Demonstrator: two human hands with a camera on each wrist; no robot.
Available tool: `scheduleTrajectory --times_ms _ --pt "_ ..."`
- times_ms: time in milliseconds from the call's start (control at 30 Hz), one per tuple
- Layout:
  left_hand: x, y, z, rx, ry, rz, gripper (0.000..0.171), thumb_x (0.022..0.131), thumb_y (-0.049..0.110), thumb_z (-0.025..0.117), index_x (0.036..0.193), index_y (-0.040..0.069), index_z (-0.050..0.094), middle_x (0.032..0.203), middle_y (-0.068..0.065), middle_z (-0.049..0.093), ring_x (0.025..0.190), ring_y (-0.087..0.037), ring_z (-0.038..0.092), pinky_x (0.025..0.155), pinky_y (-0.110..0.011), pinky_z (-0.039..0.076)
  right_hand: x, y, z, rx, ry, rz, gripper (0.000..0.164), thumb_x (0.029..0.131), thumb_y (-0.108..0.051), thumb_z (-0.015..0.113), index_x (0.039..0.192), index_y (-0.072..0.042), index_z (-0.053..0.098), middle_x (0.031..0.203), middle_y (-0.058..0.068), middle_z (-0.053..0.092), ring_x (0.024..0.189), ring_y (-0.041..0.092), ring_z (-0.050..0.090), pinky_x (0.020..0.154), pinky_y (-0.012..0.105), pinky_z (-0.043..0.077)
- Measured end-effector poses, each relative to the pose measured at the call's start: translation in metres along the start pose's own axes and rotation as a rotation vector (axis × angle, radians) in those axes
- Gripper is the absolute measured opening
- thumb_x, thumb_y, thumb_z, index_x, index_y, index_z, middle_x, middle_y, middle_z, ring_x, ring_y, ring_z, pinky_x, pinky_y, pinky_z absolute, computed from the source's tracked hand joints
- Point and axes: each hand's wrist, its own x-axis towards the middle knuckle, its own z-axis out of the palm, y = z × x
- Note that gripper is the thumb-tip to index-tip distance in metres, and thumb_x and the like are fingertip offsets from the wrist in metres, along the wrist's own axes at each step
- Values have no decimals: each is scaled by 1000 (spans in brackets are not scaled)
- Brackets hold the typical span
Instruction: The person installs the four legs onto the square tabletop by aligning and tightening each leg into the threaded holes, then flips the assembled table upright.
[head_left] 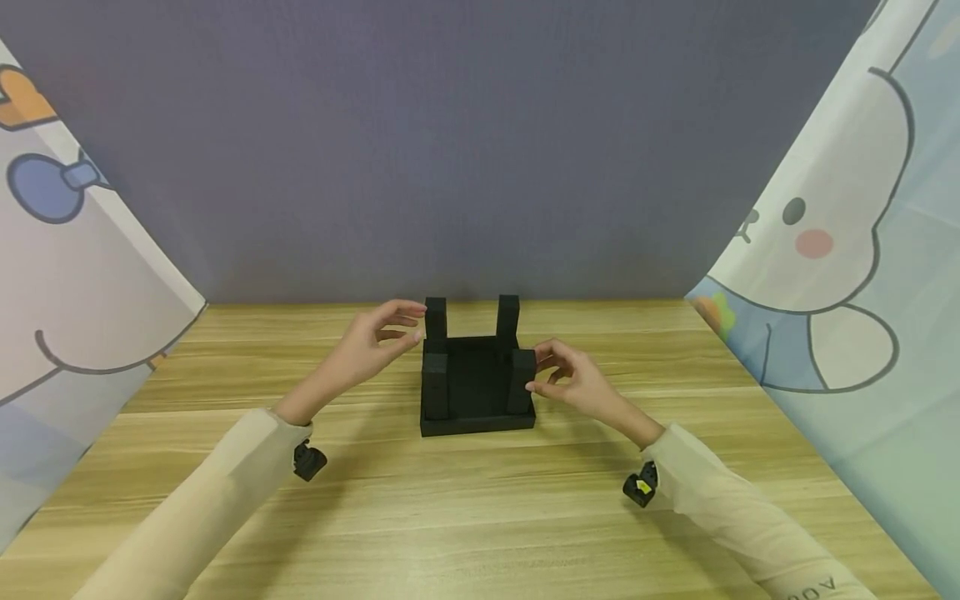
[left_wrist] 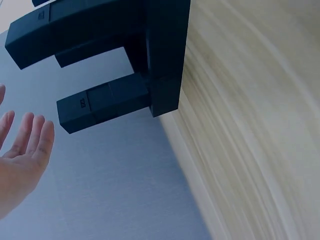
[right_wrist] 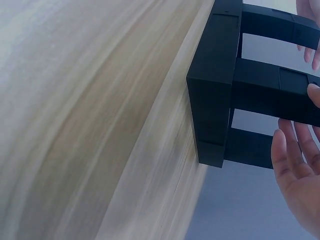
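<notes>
A black square frame (head_left: pixel 478 424) with a shallow tray-like base and upright posts at its corners stands on the wooden table. My left hand (head_left: pixel 378 337) is just left of the back left post (head_left: pixel 436 321), fingers loosely bent and nothing between them. In the left wrist view, that hand (left_wrist: pixel 25 160) shows apart from the posts. Beside the front right post (head_left: pixel 522 382) is my right hand (head_left: pixel 573 379), its fingers relaxed. Seen from the right wrist, the thumb (right_wrist: pixel 314 94) overlaps that post's face, and the fingers of the right hand (right_wrist: pixel 300 165) spread beside it.
The light wooden table (head_left: pixel 480 508) runs up to a grey-blue panel (head_left: pixel 450 150) behind the frame. Cartoon-printed cloths (head_left: pixel 840 250) line both sides. Small black devices (head_left: pixel 308 460) are strapped at both sleeve cuffs.
</notes>
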Motion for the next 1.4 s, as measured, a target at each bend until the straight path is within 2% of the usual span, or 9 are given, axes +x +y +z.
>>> scheduleTrajectory --times_ms 100,200,333,400,600,733,900,1067,1400 --pt "-5 2 2 -9 -29 -6 41 89 20 60 126 7 50 126 -15 53 111 -30 54 93 -43 46 -2 -15 -2 2 -5 10 37 78 -7 71 111 -2 54 103 15 60 96 31 61 71 32 52" --pt "-11 12 5 -13 -48 -14 40 89 16 60 126 4 50 125 -15 54 109 -31 54 93 -45 45 -3 -30 -3 9 -11 27 36 78 -2 70 110 3 54 103 19 59 97 35 60 71 36 51" --pt "-20 29 9 -10 -66 -25 39 88 9 60 125 3 50 122 -16 55 108 -33 55 92 -47 45 -3 -31 -3 9 -11 26 36 78 -2 70 109 3 54 103 19 59 97 34 60 71 35 51" --pt "-23 30 11 -7 -70 -23 40 87 8 61 125 3 50 121 -16 55 107 -33 55 92 -48 45 -3 -32 -3 7 -11 24 36 78 -2 70 110 3 54 103 19 60 97 34 60 71 35 52" --pt "-25 3 20 14 -65 -4 44 83 13 67 124 8 52 119 -13 58 104 -28 56 90 -47 46 -3 -29 -3 1 -11 7 36 78 -1 70 109 3 54 101 19 60 95 35 60 70 34 52" --pt "-27 -11 24 38 -79 -11 49 81 22 70 125 13 52 117 -6 58 103 -22 57 89 -41 48 -1 -12 0 14 -4 -16 38 77 -1 71 111 1 54 101 17 60 94 34 60 68 33 52" --pt "-31 -19 29 37 -95 -6 53 78 25 73 125 13 52 115 -9 58 101 -24 59 87 -42 49 0 6 2 42 -9 -41 41 76 -4 73 112 -4 54 103 13 61 94 30 60 68 32 53" --pt "-34 -24 34 34 -90 0 56 77 18 74 125 4 50 110 -13 60 96 -25 60 85 -41 50 -1 10 2 73 -36 -57 42 76 -8 74 113 -5 53 104 15 60 94 26 60 69 31 53" --pt "-38 -29 43 56 -79 -40 51 80 17 71 122 1 50 106 -17 60 97 -30 59 84 -42 51 -2 13 5 71 -56 -2 42 77 -10 73 114 -6 53 104 13 59 94 25 60 70 31 53"
